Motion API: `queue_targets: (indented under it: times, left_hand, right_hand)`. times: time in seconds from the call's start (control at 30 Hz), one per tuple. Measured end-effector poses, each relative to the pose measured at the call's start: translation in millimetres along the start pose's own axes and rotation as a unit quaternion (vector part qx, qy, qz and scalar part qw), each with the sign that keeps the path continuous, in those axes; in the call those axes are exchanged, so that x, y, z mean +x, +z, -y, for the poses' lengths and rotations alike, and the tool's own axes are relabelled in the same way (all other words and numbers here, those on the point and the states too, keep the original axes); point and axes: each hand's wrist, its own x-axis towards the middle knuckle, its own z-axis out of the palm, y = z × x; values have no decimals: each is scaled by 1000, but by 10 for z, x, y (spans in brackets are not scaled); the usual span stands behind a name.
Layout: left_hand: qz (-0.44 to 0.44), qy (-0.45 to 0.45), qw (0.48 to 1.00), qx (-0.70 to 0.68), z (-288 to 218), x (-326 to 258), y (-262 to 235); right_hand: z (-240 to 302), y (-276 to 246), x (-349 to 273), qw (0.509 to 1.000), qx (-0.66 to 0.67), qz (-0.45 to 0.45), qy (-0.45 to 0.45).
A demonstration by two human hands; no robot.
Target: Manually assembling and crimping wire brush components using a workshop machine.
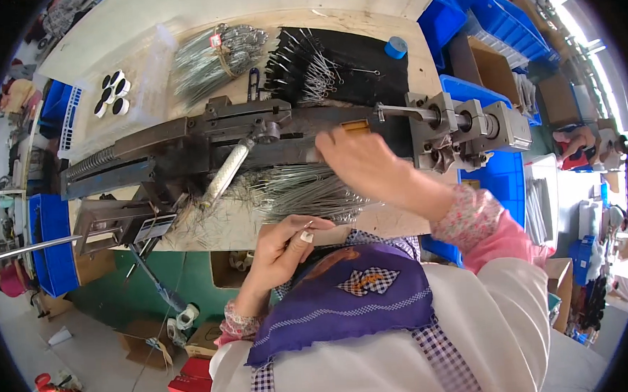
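i am watching from far, and the right hand point(358, 162) is reaching forward to the dark metal machine point(204, 141) lying across the worktop point(362, 23). its fingers are pinching narrow at the slot of the machine, just beside a small brass-coloured block point(355, 126); i believe they are holding a thin wire there, but i cannot tell for sure. the left hand point(281, 251) is waiting near the front edge of the worktop, its fingers closing on a few thin wires taken from the loose pile of wires point(307, 193), which is lying between the two hands, just in front of the machine.

in my judgement the step in hand is feeding one wire into the machine. the next move is asking for an exact placing of the wire tip, and then a pull on the pale lever handle point(226, 173).

behind the machine are lying a tied bundle of wires point(211, 56), a heap of black pieces point(300, 65) and a blue tape roll point(394, 48). the lever handle is standing close to the pile and could be catching the wires.
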Motion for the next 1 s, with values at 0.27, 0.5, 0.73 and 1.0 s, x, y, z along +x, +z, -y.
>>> queue_targets:
  times: [0.27,0.5,0.73,1.0]
  left_hand:
    - [30,8,991,133,234,222,-8]
    - [-4,98,946,309,357,587,158]
    - [-30,-3,885,464,578,755,-129]
    - [-39,-26,924,380,603,571,-350]
  right_hand:
    - [-575,-682,273,960,274,26,47]
    - [-1750,-91,1438,894,292,298,161]
    - [-1296,140,1852,911,231,340,30]
    - [-931,383,1678,954,178,241,-15]
